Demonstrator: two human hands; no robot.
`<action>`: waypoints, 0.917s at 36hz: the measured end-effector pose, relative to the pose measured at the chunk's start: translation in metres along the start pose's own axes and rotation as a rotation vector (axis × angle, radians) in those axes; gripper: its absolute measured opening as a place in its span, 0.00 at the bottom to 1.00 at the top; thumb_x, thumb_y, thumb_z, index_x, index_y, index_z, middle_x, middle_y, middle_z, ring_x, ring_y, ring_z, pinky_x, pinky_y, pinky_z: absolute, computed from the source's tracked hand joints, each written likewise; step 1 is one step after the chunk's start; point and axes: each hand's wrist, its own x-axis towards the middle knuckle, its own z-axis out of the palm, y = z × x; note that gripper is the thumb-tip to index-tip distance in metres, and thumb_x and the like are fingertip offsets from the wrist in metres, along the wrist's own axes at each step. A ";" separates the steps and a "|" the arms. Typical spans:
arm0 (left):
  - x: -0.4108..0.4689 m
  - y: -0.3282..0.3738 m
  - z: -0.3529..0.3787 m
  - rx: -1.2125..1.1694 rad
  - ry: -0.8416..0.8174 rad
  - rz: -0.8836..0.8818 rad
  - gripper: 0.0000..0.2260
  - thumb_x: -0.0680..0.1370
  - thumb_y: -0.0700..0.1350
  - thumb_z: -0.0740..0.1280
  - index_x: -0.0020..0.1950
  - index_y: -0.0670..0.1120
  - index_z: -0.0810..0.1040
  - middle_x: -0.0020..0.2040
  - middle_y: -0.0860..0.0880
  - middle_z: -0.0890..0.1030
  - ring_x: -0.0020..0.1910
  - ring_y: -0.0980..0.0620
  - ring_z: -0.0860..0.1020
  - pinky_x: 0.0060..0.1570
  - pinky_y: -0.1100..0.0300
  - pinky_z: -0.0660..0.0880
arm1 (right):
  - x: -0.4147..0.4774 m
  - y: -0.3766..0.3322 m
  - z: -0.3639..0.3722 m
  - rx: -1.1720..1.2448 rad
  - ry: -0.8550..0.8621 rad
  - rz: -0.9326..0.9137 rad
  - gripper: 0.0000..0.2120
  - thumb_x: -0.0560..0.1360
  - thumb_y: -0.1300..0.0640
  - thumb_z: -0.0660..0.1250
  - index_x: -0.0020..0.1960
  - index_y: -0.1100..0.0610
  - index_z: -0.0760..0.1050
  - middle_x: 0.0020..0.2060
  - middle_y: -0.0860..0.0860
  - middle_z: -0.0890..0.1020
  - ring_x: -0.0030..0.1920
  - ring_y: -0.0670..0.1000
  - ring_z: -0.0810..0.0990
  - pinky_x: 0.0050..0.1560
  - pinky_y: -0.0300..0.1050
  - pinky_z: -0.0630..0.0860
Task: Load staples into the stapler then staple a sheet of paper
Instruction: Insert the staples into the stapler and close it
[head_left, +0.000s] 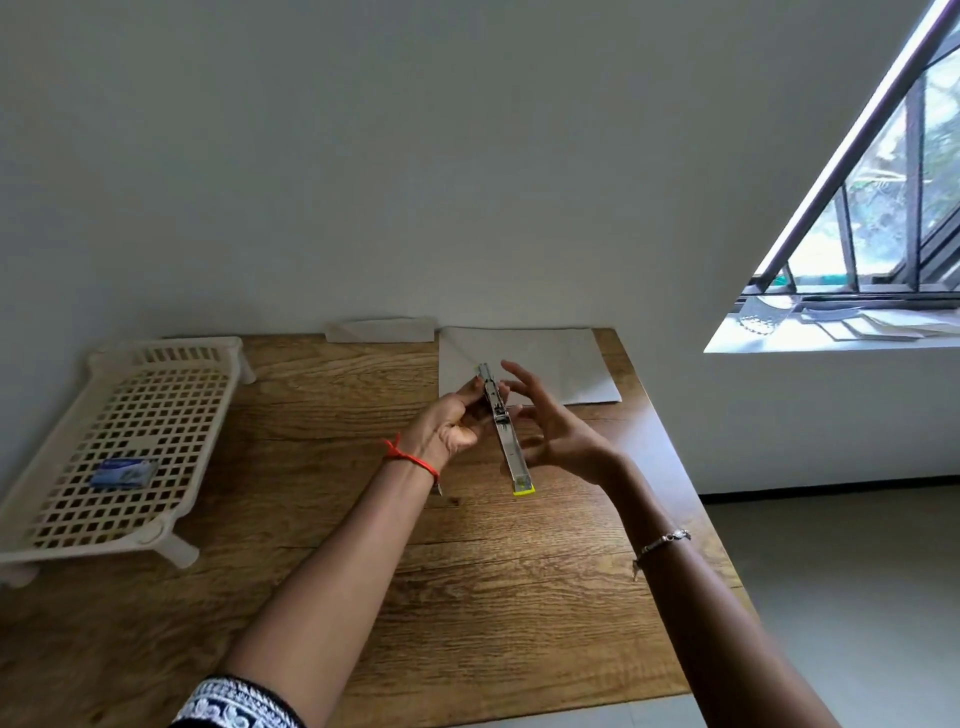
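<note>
A silver metal stapler (506, 436) with a yellow end is swung fully open into one long strip above the wooden table (322, 519). My left hand (449, 426) grips it at its far half, fingers wrapped around the metal. My right hand (550, 426) is beside the stapler on its right, fingers spread, fingertips close to the hinge; whether they touch it is unclear. A white sheet of paper (550, 358) lies flat at the table's far right, behind both hands. A small blue staple box (123, 473) rests on the rack at the left.
A cream plastic lattice rack (130, 431) on short legs stands on the table's left side. A white folded piece (379, 330) leans against the wall at the table's back edge. The table's right edge drops to a grey floor; a window sits at the upper right.
</note>
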 end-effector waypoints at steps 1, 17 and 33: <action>0.000 0.000 0.000 0.013 -0.002 -0.001 0.11 0.81 0.38 0.54 0.43 0.39 0.74 0.24 0.43 0.81 0.23 0.49 0.81 0.25 0.51 0.78 | 0.001 0.000 0.001 -0.018 0.017 -0.015 0.49 0.65 0.74 0.70 0.70 0.36 0.54 0.70 0.50 0.61 0.63 0.49 0.72 0.48 0.51 0.81; -0.008 -0.014 -0.002 0.332 -0.050 -0.113 0.10 0.81 0.42 0.57 0.44 0.44 0.75 0.26 0.47 0.83 0.33 0.49 0.82 0.57 0.49 0.72 | 0.015 -0.009 0.005 0.216 0.217 0.203 0.12 0.74 0.51 0.67 0.46 0.60 0.81 0.39 0.56 0.83 0.40 0.53 0.81 0.38 0.43 0.79; -0.011 -0.007 0.000 0.387 -0.036 -0.122 0.15 0.80 0.36 0.52 0.43 0.38 0.77 0.28 0.42 0.83 0.35 0.48 0.82 0.55 0.52 0.72 | 0.018 -0.007 0.011 0.427 0.374 0.311 0.10 0.74 0.53 0.66 0.42 0.58 0.80 0.30 0.50 0.71 0.30 0.47 0.71 0.38 0.43 0.68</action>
